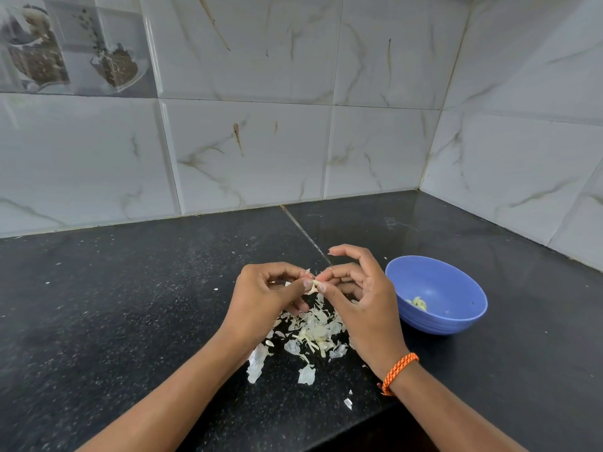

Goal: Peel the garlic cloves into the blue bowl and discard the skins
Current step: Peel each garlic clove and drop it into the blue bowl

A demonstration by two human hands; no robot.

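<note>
Above the black speckled stone table [130, 305], small pale garlic clove [315, 282] pinched between left hand [266, 301] and right hand [362, 298] fingers; papery white skins [313, 334] beneath, round blue plastic bowl [456, 288] just right.

A home kitchen. Beyond the hands, marble-look wall tiles [248, 151] meet in a corner over a black speckled stone counter [130, 288]. A food-print tile [71, 44] sits far up-left.

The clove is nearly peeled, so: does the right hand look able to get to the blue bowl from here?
Probably yes. The blue bowl sits just beside the right hand on the counter, nothing between them.
</note>
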